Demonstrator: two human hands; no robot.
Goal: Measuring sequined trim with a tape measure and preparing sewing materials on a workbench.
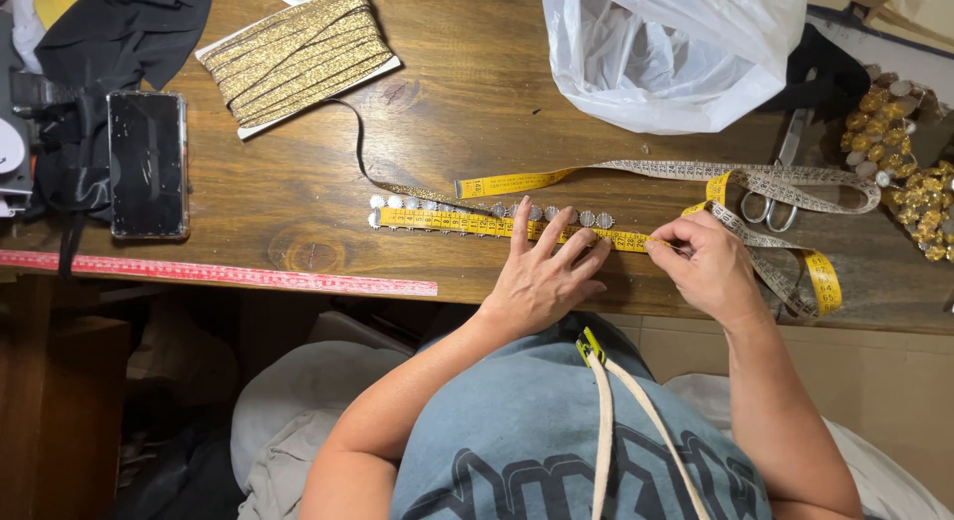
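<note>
A yellow tape measure (467, 221) is laid flat along a strip of round silver-studded trim (497, 210), near the front edge of the wooden table (298, 182); tape and trim lie touching, side by side, so that the markings can be read against the studs. The left hand (545, 272) is spread open, fingers flat on tape and trim together, apparently to pin both against slipping; nothing is gripped by it. The right hand (708, 267) is closed in a pinch on the tape just to the right, thumb and forefinger drawn together, seemingly to keep it taut. Past the pinch the slack tape is looped back over itself, across a pair of scissors (780, 172). Beyond these, a card wound with gold ribbon (298, 58) is seen at the far side, a dark strand trailing from it toward the trim. A white plastic bag (676, 53), gold beaded pieces (909, 172) at the right edge, a phone (147, 164) at left, and a red ruler (219, 274) fixed along the table's front edge are also noted.
</note>
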